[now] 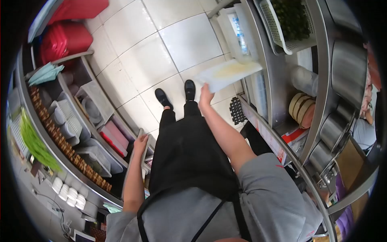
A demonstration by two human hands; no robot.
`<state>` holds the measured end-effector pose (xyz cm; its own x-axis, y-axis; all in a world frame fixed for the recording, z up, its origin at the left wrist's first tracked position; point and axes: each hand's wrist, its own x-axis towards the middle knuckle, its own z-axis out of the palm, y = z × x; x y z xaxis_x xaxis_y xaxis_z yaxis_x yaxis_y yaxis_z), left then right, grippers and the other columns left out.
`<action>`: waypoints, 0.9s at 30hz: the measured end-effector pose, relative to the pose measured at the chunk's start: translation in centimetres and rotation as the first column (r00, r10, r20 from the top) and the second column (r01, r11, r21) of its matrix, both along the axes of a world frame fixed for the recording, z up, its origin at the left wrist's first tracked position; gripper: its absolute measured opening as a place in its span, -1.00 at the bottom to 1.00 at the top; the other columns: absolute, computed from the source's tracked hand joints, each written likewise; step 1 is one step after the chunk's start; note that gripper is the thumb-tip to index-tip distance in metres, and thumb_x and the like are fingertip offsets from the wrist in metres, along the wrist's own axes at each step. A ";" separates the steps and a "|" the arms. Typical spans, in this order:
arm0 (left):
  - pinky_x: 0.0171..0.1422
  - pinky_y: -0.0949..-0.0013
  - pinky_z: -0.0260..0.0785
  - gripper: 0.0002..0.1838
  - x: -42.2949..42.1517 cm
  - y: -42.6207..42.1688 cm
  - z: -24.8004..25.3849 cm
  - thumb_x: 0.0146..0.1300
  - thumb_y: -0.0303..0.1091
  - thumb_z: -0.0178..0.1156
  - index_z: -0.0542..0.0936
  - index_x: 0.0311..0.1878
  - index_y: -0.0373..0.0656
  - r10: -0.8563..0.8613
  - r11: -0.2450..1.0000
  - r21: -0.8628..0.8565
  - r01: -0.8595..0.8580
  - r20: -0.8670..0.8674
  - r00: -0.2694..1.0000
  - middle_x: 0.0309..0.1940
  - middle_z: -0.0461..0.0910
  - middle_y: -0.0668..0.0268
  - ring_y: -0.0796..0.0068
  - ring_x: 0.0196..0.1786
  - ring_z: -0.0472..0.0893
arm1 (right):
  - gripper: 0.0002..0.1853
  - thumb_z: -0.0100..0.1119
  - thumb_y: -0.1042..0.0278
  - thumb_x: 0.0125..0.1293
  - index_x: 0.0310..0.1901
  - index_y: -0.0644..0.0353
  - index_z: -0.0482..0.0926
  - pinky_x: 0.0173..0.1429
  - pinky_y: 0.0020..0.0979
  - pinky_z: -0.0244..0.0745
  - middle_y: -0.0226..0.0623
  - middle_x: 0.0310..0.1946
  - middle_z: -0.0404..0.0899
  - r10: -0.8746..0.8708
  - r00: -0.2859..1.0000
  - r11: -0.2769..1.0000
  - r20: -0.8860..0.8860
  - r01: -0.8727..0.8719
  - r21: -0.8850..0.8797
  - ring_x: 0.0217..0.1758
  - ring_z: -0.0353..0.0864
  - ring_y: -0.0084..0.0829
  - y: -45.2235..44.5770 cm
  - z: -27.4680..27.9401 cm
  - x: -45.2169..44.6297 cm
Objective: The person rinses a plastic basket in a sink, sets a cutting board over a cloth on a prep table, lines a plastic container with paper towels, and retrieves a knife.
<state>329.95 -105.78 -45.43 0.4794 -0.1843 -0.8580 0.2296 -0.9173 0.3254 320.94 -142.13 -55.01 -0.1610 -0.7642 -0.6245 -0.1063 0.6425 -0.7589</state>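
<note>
My right hand [206, 96] is closed on the near edge of a flat white translucent plastic tray [219, 76], which has a pale yellow patch on its surface. The far end of the tray reaches the steel shelving on the right, close to a clear plastic bin [238, 34]; whether they touch I cannot tell. My left hand [140, 144] hangs empty by the front edge of the left shelving, thumb apart from loosely bent fingers. Contact between that hand and the edge is unclear.
Left shelving holds white baskets [69, 123], a pink-red box [115, 138] and long green vegetables [37, 141]. Red bins [64, 42] stand at upper left. On the right are a basket of leafy greens [288, 24], bamboo steamers [302, 109] and a metal rail [288, 151]. A person [365, 129] shows at far right.
</note>
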 end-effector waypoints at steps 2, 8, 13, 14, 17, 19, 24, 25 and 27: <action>-0.03 0.32 0.29 -0.60 1.0 -5.4 4.1 0.04 -0.27 0.18 0.44 -0.08 -0.27 -0.196 0.979 -0.017 0.205 0.226 0.954 -0.19 0.50 0.12 0.26 -0.11 0.47 | -0.71 -0.02 0.37 0.17 -0.07 0.24 0.30 -0.08 -0.45 0.35 -0.29 -0.18 0.36 -0.033 0.987 0.967 0.157 -0.008 0.255 -0.12 0.37 -0.51 4.0 8.6 2.3; 0.29 -0.06 -0.14 -0.32 2.1 -16.3 15.7 -0.17 -0.27 0.30 0.31 0.10 -0.14 -0.556 0.778 0.158 0.608 0.624 0.549 0.14 0.24 0.08 0.02 0.21 0.20 | -0.67 -0.15 0.38 0.12 -0.10 0.42 0.28 0.13 -0.17 0.31 0.05 -0.09 0.35 0.023 0.787 0.545 0.616 -0.526 0.653 0.01 0.40 -0.14 5.8 14.8 3.2; -0.02 0.27 0.34 -0.62 1.0 -10.9 16.3 -0.09 -0.54 0.02 0.41 -0.09 -0.27 -0.470 0.881 0.256 0.399 0.576 0.669 -0.24 0.48 0.18 0.22 -0.17 0.51 | -0.65 -0.12 0.26 0.18 -0.11 0.39 0.32 0.11 -0.24 0.33 -0.02 -0.13 0.42 0.342 0.497 0.037 0.797 -0.855 0.517 -0.06 0.46 -0.20 8.9 22.4 8.0; -0.13 0.27 0.37 -0.64 1.2 -9.2 17.2 -0.09 -0.54 0.02 0.44 -0.12 -0.28 -0.328 0.941 0.168 0.294 0.673 0.663 -0.29 0.50 0.14 0.19 -0.22 0.52 | -0.58 -0.13 0.14 0.21 -0.05 0.35 0.30 0.10 -0.28 0.32 -0.08 -0.10 0.41 0.460 0.262 -0.131 0.849 -0.925 0.356 -0.04 0.45 -0.26 9.0 24.1 9.3; -0.31 0.20 0.37 -0.76 3.6 -2.4 20.8 -0.02 -0.49 0.07 0.52 -0.23 -0.32 0.106 0.994 -0.058 -0.093 0.725 0.680 -0.48 0.54 0.07 0.06 -0.37 0.53 | -0.48 -0.19 -0.08 0.26 0.15 0.08 0.20 0.10 -0.39 0.21 -0.32 0.01 0.34 0.629 -0.356 -0.481 0.691 -0.877 -0.013 0.07 0.34 -0.46 8.2 28.5 13.8; -0.37 0.40 0.33 -0.76 5.1 2.5 25.3 0.08 -0.32 0.15 0.56 -0.25 -0.29 0.504 0.834 -0.119 -0.539 0.560 0.657 -0.54 0.58 0.17 0.50 -0.49 0.53 | -0.49 -0.06 0.00 0.21 0.11 0.13 0.27 0.07 -0.44 0.23 -0.29 -0.08 0.44 0.758 -0.497 -0.514 0.423 -0.854 -0.082 -0.01 0.41 -0.46 7.3 29.8 17.5; -0.46 0.54 0.31 -0.69 -0.4 12.7 30.4 0.14 -0.32 0.09 0.46 -0.13 -0.35 0.997 0.042 -0.602 -0.798 -0.022 0.069 -0.52 0.49 0.36 0.59 -0.55 0.44 | -0.53 -0.04 0.08 0.21 0.04 0.26 0.35 0.11 -0.38 0.23 -0.11 -0.02 0.41 0.844 -0.453 -0.529 -0.287 -0.790 -0.310 0.04 0.40 -0.27 9.0 31.6 24.6; -0.51 0.57 0.26 -0.72 -1.4 14.0 31.3 0.14 -0.30 0.09 0.47 -0.18 -0.31 0.994 -0.037 -0.643 -0.765 -0.101 0.037 -0.57 0.46 0.39 0.63 -0.59 0.40 | -0.50 -0.06 0.07 0.22 0.08 0.27 0.30 0.16 -0.31 0.17 -0.08 0.04 0.34 0.825 -0.392 -0.545 -0.406 -0.742 -0.391 0.11 0.32 -0.22 10.8 32.6 25.5; -0.56 0.60 0.22 -0.75 -2.8 15.8 33.2 0.14 -0.27 0.09 0.47 -0.22 -0.28 0.984 -0.133 -0.699 -0.702 -0.177 -0.010 -0.62 0.42 0.42 0.66 -0.64 0.35 | -0.46 -0.08 0.06 0.22 0.12 0.28 0.25 0.21 -0.24 0.11 -0.04 0.11 0.27 0.794 -0.320 -0.580 -0.516 -0.652 -0.488 0.18 0.24 -0.16 15.1 34.1 26.9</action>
